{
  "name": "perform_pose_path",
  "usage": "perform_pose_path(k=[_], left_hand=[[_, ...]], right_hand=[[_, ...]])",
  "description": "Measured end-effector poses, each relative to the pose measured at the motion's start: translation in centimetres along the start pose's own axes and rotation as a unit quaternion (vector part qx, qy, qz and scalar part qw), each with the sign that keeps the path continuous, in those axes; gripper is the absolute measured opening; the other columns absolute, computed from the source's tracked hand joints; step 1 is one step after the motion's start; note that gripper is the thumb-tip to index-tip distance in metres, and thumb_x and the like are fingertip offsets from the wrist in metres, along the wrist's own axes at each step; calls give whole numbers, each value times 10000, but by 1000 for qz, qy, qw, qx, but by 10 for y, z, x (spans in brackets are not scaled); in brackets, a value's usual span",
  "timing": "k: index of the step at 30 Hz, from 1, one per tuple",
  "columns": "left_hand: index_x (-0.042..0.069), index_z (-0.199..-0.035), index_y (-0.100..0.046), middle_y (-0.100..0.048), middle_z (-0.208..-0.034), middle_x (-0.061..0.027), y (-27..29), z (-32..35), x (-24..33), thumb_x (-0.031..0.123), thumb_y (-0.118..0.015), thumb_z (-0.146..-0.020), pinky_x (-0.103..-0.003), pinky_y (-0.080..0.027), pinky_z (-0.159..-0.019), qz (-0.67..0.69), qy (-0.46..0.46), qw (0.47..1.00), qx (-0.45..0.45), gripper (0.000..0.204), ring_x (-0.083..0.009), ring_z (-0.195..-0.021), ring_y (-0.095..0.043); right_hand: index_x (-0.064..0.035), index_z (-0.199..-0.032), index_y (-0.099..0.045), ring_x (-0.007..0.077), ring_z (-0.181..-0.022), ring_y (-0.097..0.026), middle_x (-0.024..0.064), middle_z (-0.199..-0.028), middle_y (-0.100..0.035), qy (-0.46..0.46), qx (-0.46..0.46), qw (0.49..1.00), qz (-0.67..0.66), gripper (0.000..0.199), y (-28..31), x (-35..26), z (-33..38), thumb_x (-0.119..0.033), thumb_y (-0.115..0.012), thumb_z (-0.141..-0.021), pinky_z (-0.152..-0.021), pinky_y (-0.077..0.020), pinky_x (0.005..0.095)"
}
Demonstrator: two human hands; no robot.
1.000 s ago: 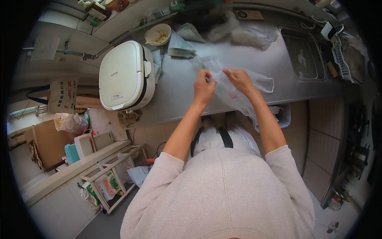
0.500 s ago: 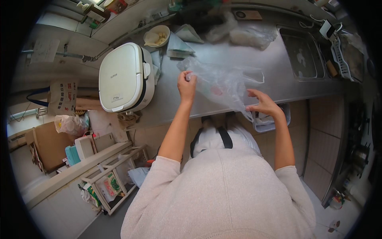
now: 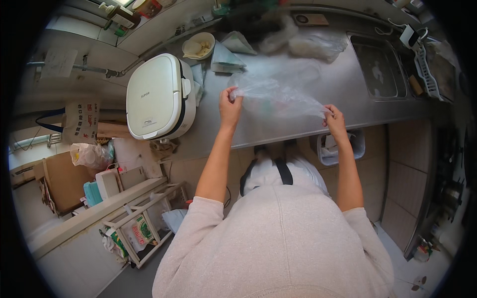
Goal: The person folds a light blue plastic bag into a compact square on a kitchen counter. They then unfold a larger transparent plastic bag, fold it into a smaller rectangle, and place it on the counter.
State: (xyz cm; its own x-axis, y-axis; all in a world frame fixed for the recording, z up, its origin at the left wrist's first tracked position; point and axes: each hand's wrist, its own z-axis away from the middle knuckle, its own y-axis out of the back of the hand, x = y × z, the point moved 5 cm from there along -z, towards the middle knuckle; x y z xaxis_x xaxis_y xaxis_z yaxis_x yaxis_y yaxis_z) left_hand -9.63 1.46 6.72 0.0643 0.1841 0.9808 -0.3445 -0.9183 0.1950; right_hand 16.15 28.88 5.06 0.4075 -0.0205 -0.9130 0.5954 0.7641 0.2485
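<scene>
A clear plastic bag [image 3: 278,99] is stretched out between my two hands, just over the steel counter. My left hand [image 3: 230,107] pinches its left end. At the other end, the fingers of my right hand [image 3: 335,120] are closed on the bag's right corner, near the counter's front edge. The film is thin, crinkled and partly blurred, and I cannot make out whether anything lies inside it. Folded pale-green packets [image 3: 227,59] lie on the counter beyond my left hand.
A white lidded appliance [image 3: 155,97] stands at the left, with a bowl of pale pieces [image 3: 198,45] behind it. More plastic bags [image 3: 318,47] lie at the back. The sink [image 3: 377,67] is set into the counter at right. Below the front edge stands a bin [image 3: 338,149].
My right hand has closed on the bag and risen slightly, drawing the bag out sideways. Its handle loops no longer stand out. My left hand stays nearly in place.
</scene>
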Motion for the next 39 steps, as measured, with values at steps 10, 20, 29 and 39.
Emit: perform_pose_path(k=[10, 20, 29, 39], left_hand=[[31, -1072, -587, -540, -831, -63, 27, 4, 21, 9, -560, -820, -335, -449, -678, -182, -89, 979, 16, 255, -200, -732, -526], [103, -1271, -605, -564, -939, -106, 54, 30, -50, -39, -423, -872, -353, -499, -653, -135, 22, 989, 50, 461, -219, -786, -594], [115, -1316, -580, -652, -1020, -134, 43, 100, -103, -93, -416, -845, -322, -494, -707, -132, 56, 988, 59, 540, -218, -818, -612], [104, -1317, -567, -639, -1147, -217, -1, 108, -75, -47, -470, -862, -346, -487, -810, -190, 1, 981, 36, 489, -324, -903, -646]], right_hand=[[-87, -1002, -662, 65, -584, -510, -8, -696, -580, 53, 112, 992, 40, 168, 46, -23, -20, -104, -503, -951, -477, -416, 230], [-60, -1005, -662, 49, -593, -491, -11, -686, -579, 20, 13, 999, 44, 161, 63, 27, -12, -130, -521, -971, -521, -399, 218], [-53, -1381, -452, 315, -1170, -527, 177, -1241, -575, -75, -226, 912, 333, 780, 89, 45, -11, -321, -791, -732, -1012, -401, 364], [-23, -1061, -665, 331, -1094, -556, 157, -1144, -627, 365, -189, 870, 274, 334, -179, -124, -82, -308, -640, -889, -943, -439, 415]])
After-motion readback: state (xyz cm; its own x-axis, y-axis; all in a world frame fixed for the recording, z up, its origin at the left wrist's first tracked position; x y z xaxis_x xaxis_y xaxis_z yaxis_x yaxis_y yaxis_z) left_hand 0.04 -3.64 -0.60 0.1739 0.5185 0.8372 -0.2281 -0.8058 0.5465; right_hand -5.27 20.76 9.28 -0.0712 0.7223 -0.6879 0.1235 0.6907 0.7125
